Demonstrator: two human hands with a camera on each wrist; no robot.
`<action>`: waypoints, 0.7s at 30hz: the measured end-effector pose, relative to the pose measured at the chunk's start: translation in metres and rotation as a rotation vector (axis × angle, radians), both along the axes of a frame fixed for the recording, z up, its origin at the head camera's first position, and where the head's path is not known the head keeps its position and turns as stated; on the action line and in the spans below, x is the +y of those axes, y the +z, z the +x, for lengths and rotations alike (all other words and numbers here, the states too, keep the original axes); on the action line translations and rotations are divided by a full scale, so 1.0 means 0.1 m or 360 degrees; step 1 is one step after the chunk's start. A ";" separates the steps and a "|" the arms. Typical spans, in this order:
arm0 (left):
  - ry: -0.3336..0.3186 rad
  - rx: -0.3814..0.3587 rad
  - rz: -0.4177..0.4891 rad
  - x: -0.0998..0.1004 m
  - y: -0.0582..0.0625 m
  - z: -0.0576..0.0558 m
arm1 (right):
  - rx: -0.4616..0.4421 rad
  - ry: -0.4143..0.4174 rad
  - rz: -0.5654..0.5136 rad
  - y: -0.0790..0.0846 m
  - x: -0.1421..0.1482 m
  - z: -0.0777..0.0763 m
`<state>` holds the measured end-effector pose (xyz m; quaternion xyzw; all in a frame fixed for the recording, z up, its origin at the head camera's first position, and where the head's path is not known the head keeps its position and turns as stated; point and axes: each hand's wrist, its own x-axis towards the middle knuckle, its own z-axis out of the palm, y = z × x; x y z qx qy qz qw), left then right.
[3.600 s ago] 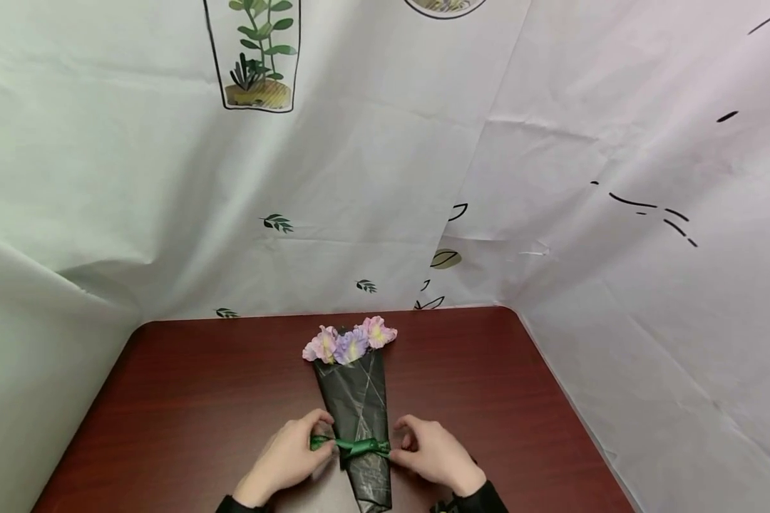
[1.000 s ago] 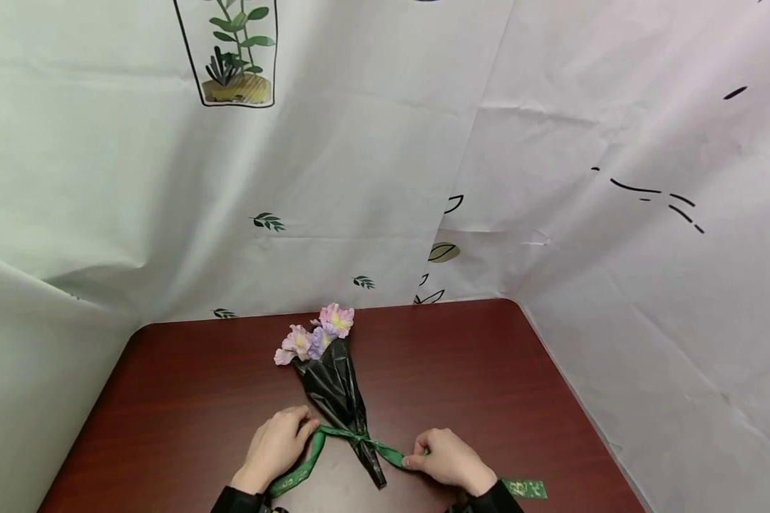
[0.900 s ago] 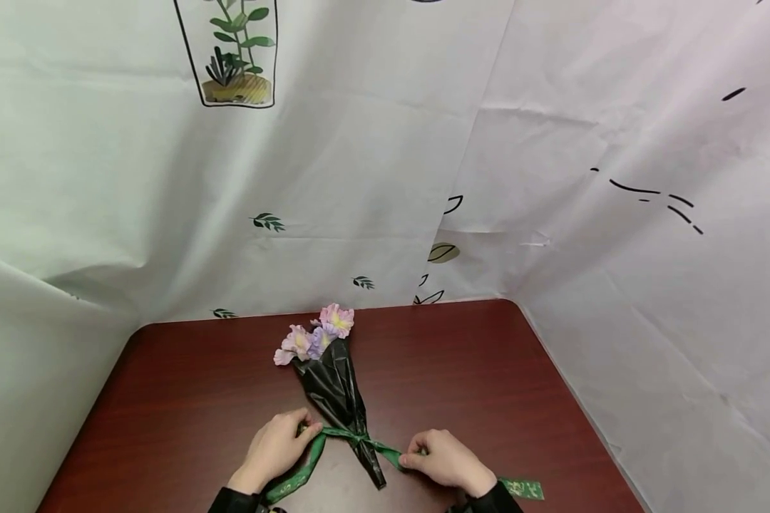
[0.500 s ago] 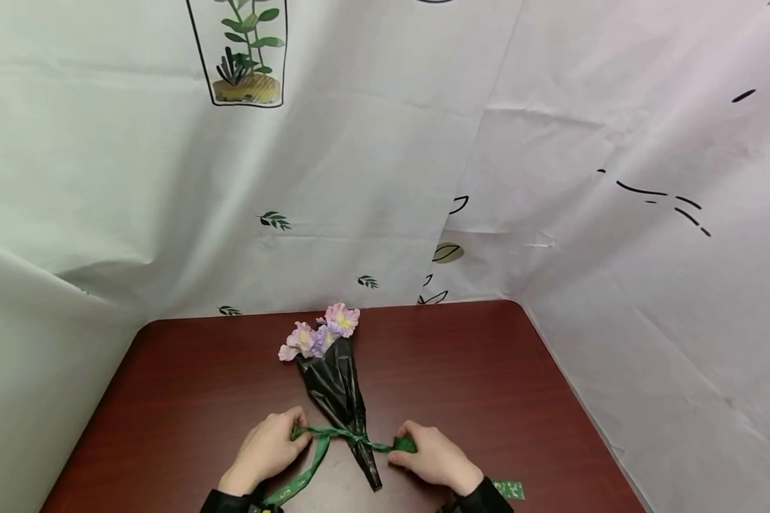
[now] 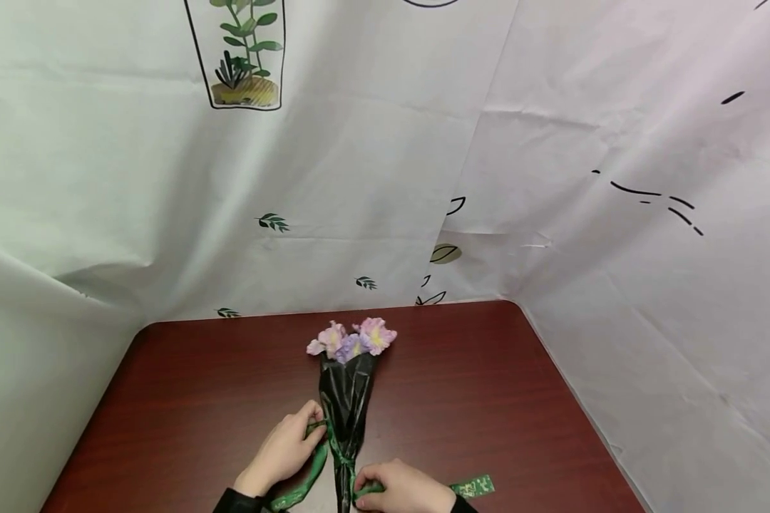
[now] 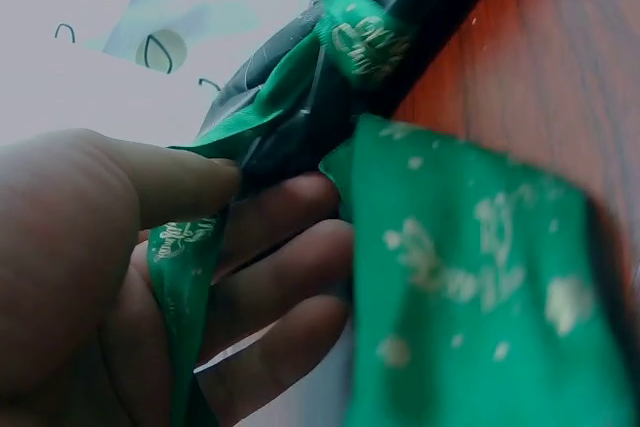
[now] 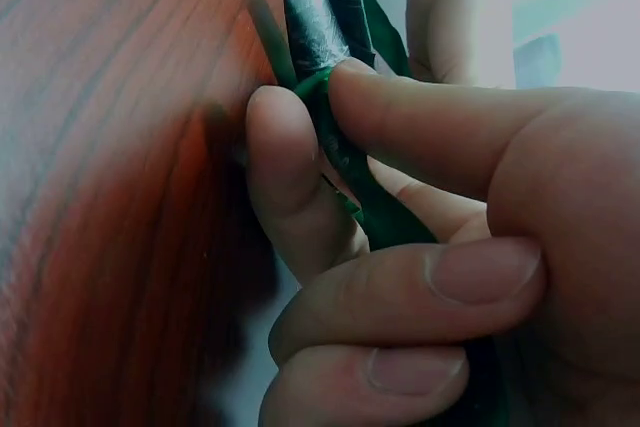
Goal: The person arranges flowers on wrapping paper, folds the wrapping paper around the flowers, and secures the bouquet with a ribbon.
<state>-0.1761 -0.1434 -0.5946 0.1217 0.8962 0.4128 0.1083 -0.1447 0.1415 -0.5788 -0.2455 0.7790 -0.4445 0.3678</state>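
A bouquet (image 5: 346, 392) of pink and lilac flowers (image 5: 351, 340) in black wrapping lies on the table, blooms toward the far edge. Green ribbon (image 5: 344, 459) with pale lettering circles its narrow lower part. At the bouquet's left side, my left hand (image 5: 285, 445) pinches one ribbon length between thumb and fingers; a loose stretch of that ribbon (image 6: 470, 277) hangs close to the left wrist camera. My right hand (image 5: 401, 488), low beside the stem end, pinches the other length between thumb and index finger. In the right wrist view the wrapping's dark end (image 7: 325, 27) shows just past those fingertips.
The reddish-brown table (image 5: 475, 385) has rounded far corners. White printed cloth (image 5: 359, 178) hangs behind it and along both sides. A free ribbon end (image 5: 473, 486) lies on the table to the right of my right wrist.
The bouquet has swung from leaning left to nearly straight, its flowers shifting right. My right hand has moved left and nearer to me; my left hand has moved slightly right. Both keep hold of ribbon.
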 end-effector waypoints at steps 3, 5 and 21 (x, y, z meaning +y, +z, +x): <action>0.0022 0.0045 0.0023 0.04 -0.01 0.01 | 0.0043 -0.0062 0.0020 0.03 0.04 -0.03; 0.0042 0.0065 0.0035 0.06 -0.01 0.02 | 0.0076 -0.0073 0.0060 0.03 0.09 -0.06; -0.0051 -0.0013 0.0225 0.10 0.00 0.10 | 0.0239 -0.0331 0.0149 0.03 0.19 -0.24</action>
